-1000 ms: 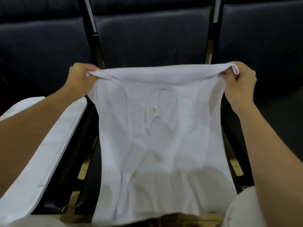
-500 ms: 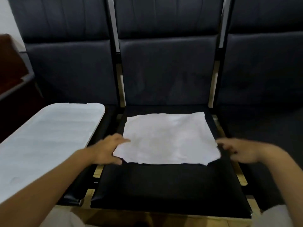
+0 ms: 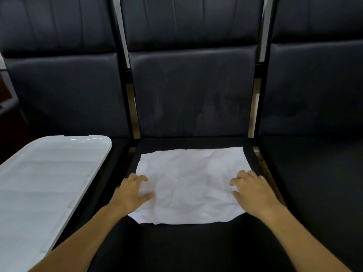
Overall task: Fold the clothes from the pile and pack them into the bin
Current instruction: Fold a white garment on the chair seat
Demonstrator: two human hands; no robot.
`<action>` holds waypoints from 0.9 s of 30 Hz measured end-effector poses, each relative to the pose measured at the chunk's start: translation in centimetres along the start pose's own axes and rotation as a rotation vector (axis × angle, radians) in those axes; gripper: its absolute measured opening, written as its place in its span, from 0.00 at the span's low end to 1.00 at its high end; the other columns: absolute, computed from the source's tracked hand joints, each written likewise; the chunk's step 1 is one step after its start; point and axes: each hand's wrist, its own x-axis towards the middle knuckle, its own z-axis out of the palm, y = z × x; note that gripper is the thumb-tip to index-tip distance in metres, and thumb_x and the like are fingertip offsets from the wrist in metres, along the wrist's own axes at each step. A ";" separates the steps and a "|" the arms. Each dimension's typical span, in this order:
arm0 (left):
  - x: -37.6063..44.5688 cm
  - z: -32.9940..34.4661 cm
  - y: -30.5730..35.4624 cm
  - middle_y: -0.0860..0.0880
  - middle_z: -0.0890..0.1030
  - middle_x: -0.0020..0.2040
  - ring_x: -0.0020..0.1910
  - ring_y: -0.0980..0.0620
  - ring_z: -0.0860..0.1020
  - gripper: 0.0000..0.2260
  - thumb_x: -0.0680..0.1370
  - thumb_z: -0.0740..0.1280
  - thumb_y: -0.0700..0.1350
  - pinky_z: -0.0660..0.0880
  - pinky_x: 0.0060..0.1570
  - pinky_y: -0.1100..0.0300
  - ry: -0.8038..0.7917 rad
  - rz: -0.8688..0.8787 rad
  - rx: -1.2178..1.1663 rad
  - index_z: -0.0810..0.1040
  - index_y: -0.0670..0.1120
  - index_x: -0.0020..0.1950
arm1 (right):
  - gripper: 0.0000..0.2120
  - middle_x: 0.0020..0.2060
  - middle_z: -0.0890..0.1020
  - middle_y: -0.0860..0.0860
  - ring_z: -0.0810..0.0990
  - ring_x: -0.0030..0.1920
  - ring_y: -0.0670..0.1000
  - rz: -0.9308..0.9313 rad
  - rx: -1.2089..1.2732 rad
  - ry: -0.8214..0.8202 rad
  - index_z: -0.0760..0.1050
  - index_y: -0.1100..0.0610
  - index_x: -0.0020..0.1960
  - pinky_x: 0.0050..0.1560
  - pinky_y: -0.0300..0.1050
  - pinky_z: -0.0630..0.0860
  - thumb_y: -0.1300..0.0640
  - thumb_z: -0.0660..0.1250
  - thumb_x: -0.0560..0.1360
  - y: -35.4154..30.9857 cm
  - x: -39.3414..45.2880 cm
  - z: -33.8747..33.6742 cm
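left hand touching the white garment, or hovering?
Touching. Head view: the left hand lies flat on the white garment on the black seat, fingers spread over its left edge, no gap visible.

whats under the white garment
The white garment lies flat on the black seat, with both hands on its top. Anything between cloth and cushion is covered.

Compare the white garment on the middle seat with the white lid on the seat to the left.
The white garment is soft, wrinkled cloth; the white lid is rigid, with rounded corners. The garment lies within the middle seat; the lid runs out of frame. The left hand and right hand rest on the garment; the lid is untouched. Both are white and flat.
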 end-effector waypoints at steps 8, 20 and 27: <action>-3.4 0.5 7.0 0.52 0.78 0.41 0.41 0.53 0.80 0.07 0.81 0.62 0.48 0.71 0.35 0.70 -0.395 0.157 -0.066 0.76 0.49 0.47 | 0.47 0.80 0.48 0.52 0.41 0.80 0.51 -0.469 0.209 -0.144 0.47 0.54 0.80 0.76 0.49 0.35 0.32 0.63 0.73 -11.1 -0.7 4.1; -11.8 -0.2 -0.6 0.67 0.55 0.69 0.70 0.66 0.51 0.41 0.62 0.74 0.68 0.55 0.71 0.62 -0.418 0.468 0.143 0.58 0.67 0.71 | 0.30 0.77 0.58 0.40 0.46 0.78 0.41 -0.567 0.265 -0.340 0.70 0.48 0.55 0.77 0.53 0.37 0.23 0.54 0.72 -9.7 -7.9 4.0; -15.0 -1.9 2.4 0.60 0.77 0.52 0.53 0.63 0.75 0.24 0.68 0.65 0.73 0.75 0.57 0.59 -0.491 0.406 -0.067 0.78 0.60 0.57 | 0.21 0.47 0.74 0.38 0.75 0.48 0.42 -0.363 0.423 -0.293 0.74 0.47 0.49 0.51 0.35 0.73 0.29 0.61 0.73 -8.3 -9.9 2.8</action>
